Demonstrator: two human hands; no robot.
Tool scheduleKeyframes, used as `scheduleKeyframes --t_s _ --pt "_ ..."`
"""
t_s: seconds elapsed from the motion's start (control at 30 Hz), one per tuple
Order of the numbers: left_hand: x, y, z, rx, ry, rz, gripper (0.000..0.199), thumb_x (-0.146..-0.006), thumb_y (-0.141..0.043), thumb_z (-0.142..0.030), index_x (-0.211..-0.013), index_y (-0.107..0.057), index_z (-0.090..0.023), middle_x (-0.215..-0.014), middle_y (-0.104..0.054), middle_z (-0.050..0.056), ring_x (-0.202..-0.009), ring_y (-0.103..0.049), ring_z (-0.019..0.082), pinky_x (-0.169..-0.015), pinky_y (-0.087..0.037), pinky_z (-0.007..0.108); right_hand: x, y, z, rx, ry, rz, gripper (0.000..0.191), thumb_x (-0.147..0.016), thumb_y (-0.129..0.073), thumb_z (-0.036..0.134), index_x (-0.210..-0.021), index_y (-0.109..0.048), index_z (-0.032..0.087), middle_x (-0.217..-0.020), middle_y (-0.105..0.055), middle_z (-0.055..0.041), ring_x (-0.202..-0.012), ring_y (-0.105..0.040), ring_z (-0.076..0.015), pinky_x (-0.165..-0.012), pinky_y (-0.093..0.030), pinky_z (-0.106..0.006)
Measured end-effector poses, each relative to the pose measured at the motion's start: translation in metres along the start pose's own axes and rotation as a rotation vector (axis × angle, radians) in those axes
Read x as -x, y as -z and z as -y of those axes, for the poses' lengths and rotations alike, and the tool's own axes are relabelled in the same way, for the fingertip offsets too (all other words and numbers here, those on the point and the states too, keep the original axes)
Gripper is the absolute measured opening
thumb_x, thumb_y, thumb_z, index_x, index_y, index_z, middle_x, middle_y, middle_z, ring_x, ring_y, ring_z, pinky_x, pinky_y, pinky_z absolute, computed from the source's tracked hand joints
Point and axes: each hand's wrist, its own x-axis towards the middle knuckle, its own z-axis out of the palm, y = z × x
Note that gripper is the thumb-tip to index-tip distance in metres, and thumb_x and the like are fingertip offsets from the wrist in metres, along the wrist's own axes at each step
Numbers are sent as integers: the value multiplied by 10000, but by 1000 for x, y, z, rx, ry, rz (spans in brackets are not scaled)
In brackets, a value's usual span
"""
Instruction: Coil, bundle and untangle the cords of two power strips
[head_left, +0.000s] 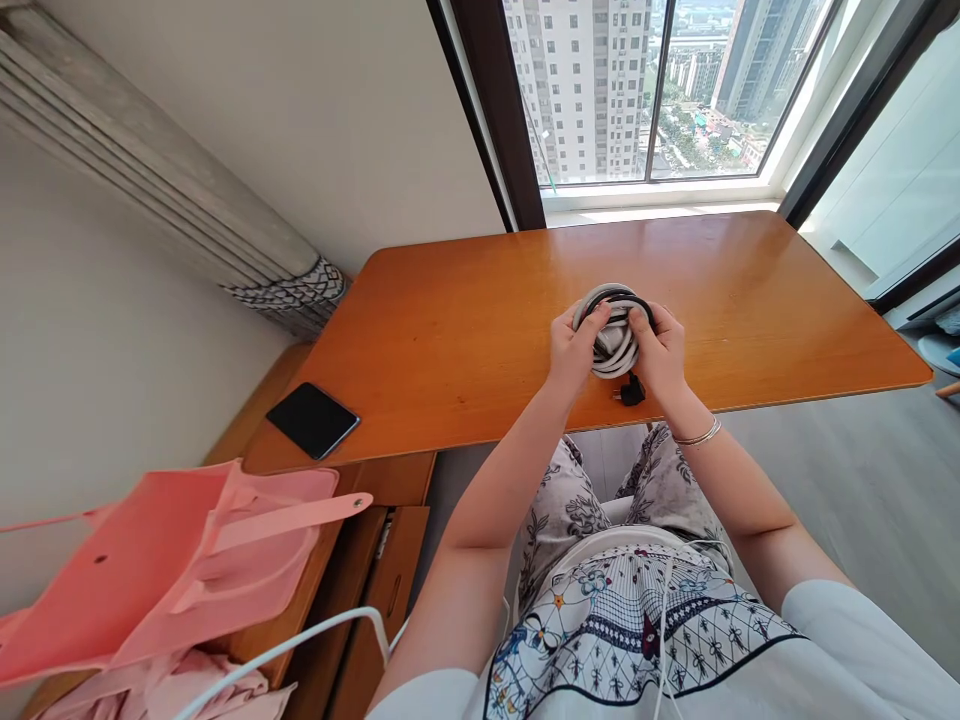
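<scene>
A coiled bundle of white and black cable (616,345) is held up over the near part of the wooden table (450,330). My left hand (574,345) grips its left side, the thumb lying on top of the loops. On the right side of the coil, my right hand (660,345) holds it with the thumb pressed on the loops. A black plug (631,390) hangs below the coil, between my hands. The fingers behind the coil are partly hidden.
A black tablet or phone (313,420) lies on the table's left corner. A pink bag (172,570) sits at the lower left, with a white cable (300,635) beside it. Beyond the table are a window (652,190) and a tied curtain (187,190).
</scene>
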Motion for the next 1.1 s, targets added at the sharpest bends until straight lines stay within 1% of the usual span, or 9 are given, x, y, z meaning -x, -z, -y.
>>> scheduleKeyframes --t_s 0.17,0.27,0.33,0.43,0.5,0.63,0.7,0.9,1.1 --pt "1 2 7 -24 -121 -60 479 -776 -727 -656 -972 -642 -228 -907 -695 26 -902 -694 185 -779 -557 280 -1 -6 -4 -256 -94 15 547 -886 -588 710 -1143 -629 228 -955 -743 -60 -856 -716 -214 -785 -604 -360" --pt "-3 3 10 71 -197 -86 509 -730 -804 -621 -988 -570 -250 -884 -645 -7 -859 -677 144 -782 -545 251 -1 -8 -5 -341 -141 2 592 -804 -659 752 -1087 -634 233 -917 -744 -51 -810 -722 -214 -754 -617 -362" --pt "-5 4 10 134 -208 -95 524 -700 -838 -600 -970 -557 -249 -835 -624 -25 -805 -666 131 -754 -534 238 -1 -7 -3 -417 -164 4 584 -753 -722 743 -1032 -647 236 -881 -744 -35 -792 -721 -207 -758 -619 -355" --pt "-6 4 7 190 -187 -100 522 -664 -875 -561 -957 -585 -239 -858 -654 -19 -805 -669 133 -755 -527 238 -2 -5 2 -523 -192 20 559 -716 -799 683 -1040 -668 246 -883 -753 -22 -818 -723 -198 -795 -618 -340" --pt "-5 4 5 195 -147 -93 493 -654 -883 -542 -917 -618 -221 -891 -686 -5 -824 -675 138 -767 -525 239 -3 -3 5 -548 -191 25 546 -713 -819 656 -1055 -681 253 -937 -766 -29 -856 -727 -202 -827 -617 -345" --pt "-2 5 4 136 -2 -51 436 -699 -834 -570 -848 -689 -187 -802 -704 9 -786 -672 150 -725 -514 234 -3 -1 7 -502 -149 10 505 -755 -800 634 -1074 -692 259 -997 -775 -42 -877 -731 -209 -849 -615 -360" --pt "-1 4 6 132 42 -63 429 -714 -818 -575 -833 -708 -178 -764 -707 11 -753 -668 147 -695 -507 229 -3 -1 7 -458 -123 5 489 -791 -772 628 -1098 -691 257 -1002 -775 -46 -888 -735 -210 -860 -612 -364" --pt "0 -3 10 199 49 -199 366 -763 -794 -532 -791 -705 -178 -717 -705 0 -743 -687 139 -683 -515 216 -4 1 6 -317 -113 2 519 -799 -749 646 -1097 -721 222 -1110 -767 -93 -1069 -717 -253 -965 -586 -395" --pt "-3 -1 6 235 41 -130 377 -712 -835 -529 -751 -722 -171 -714 -730 16 -713 -703 161 -659 -532 241 -9 8 0 -449 -181 82 546 -728 -816 644 -1075 -749 228 -1077 -786 -84 -1021 -738 -261 -956 -601 -429"
